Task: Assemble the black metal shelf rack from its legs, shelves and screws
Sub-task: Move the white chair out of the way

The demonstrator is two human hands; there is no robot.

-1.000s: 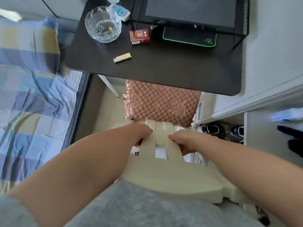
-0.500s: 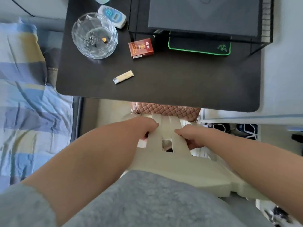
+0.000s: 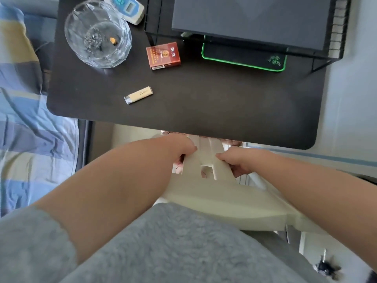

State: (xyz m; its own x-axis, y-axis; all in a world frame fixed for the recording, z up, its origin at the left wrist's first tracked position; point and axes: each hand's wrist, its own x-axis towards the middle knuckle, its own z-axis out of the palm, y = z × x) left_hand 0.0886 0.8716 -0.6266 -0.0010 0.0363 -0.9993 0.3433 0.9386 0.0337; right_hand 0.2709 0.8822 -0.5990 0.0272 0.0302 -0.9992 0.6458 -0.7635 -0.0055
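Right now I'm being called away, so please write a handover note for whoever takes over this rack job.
Left hand: grips the left side of the chair back.
Right hand: grips its right side.
Rack: stands at the far right of the desk, with the laptop on top and the mouse pad underneath.
Done: the rack looks assembled; no loose legs, shelves or screws are in view.
Left: probably only parking the chair at the desk. Screw tightness can't be judged from here.
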